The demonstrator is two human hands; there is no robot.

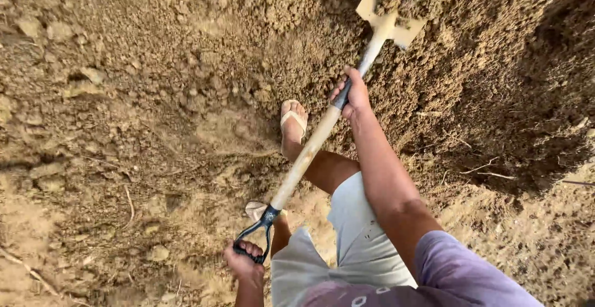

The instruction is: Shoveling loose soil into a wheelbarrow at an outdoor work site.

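Ground: loose, clumpy brown soil (142, 108) filled the whole view, dry on the left, with scattered clods and thin roots. A darker, shaded hollow (520, 115) lay to the right, its bank rising steeply toward the top edge. Judged from this, part of the earth had already been broken and turned; the bank at the top right was intact and much of the ground remained to dig.

Person: seen from above, in pale grey shorts (347, 245) and a purple short-sleeved shirt (458, 270), one foot in a light flip-flop sandal (293, 120) planted on the soil beside the shaft.

Tool: a long spade with pale wooden shaft (307, 155), black D-shaped handle (255, 235) and tan metal blade (390, 15). It ran diagonally from lower centre to top right. The blade carried a heap of soil, and I could not tell whether it rested against the bank or was lifted clear of it.

Hands: left hand (243, 260), grip closed tight round the crossbar of the D-handle. Right hand (353, 96), grip wrapped round the shaft at a dark collar, low down near the blade.

One spadeful was loaded and not yet tipped out.
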